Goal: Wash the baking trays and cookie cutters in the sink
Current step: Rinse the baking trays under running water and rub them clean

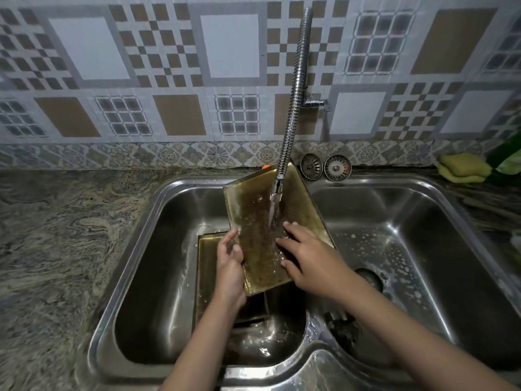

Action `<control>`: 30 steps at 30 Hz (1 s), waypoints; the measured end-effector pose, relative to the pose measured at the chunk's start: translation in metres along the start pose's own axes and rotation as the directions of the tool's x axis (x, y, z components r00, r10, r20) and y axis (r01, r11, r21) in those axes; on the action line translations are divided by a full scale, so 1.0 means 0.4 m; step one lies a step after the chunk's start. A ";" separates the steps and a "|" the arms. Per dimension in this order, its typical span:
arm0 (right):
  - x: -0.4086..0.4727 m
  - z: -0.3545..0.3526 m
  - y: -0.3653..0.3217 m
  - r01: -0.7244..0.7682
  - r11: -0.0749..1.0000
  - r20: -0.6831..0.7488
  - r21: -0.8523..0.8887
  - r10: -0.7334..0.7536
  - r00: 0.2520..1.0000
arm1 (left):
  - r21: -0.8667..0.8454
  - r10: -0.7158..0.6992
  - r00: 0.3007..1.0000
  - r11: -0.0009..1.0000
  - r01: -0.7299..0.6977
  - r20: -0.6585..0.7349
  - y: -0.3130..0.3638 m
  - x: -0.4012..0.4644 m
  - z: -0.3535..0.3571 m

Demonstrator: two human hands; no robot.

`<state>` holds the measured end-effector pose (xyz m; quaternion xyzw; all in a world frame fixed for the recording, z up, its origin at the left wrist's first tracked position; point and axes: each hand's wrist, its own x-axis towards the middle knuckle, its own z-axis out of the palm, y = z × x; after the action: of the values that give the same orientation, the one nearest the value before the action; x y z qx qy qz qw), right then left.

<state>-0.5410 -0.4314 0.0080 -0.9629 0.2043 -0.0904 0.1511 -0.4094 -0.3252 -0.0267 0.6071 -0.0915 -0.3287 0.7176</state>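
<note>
A brownish rectangular baking tray (253, 215) leans tilted over the left sink basin (158, 277), its far end near the back rim. Water runs onto it from the flexible metal tap (293, 108). My left hand (229, 259) grips the tray's left edge near its lower end. My right hand (307, 258) lies on the tray's wet inner face with fingers spread flat. A second tray (207, 266) lies in the basin under the first, partly hidden. No cookie cutters are visible.
The right basin (423, 249) holds soap foam and a drain. Two metal sink strainers (325, 167) lean at the back rim. A yellow sponge (465, 167) and a green object sit at the far right. A granite counter (56, 249) stretches to the left.
</note>
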 end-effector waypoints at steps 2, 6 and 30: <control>0.002 0.005 0.019 -0.011 0.999 -0.037 0.035 0.013 0.999 | 0.032 0.064 0.998 0.997 -0.063 -0.010 0.008 -0.003 0.013; 0.003 0.038 0.043 -0.018 0.973 -0.091 0.232 0.040 0.995 | 0.184 0.231 0.973 0.957 -0.225 -0.012 0.026 -0.002 0.015; 0.138 0.101 0.056 -0.250 0.917 0.291 0.310 0.159 0.943 | 0.404 0.197 0.980 0.898 -0.173 -0.019 0.111 -0.028 0.058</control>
<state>-0.4900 -0.4641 -0.0309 -0.8983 0.2641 0.0190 0.3505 -0.4145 -0.3355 0.0233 0.7392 -0.1926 -0.2151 0.6084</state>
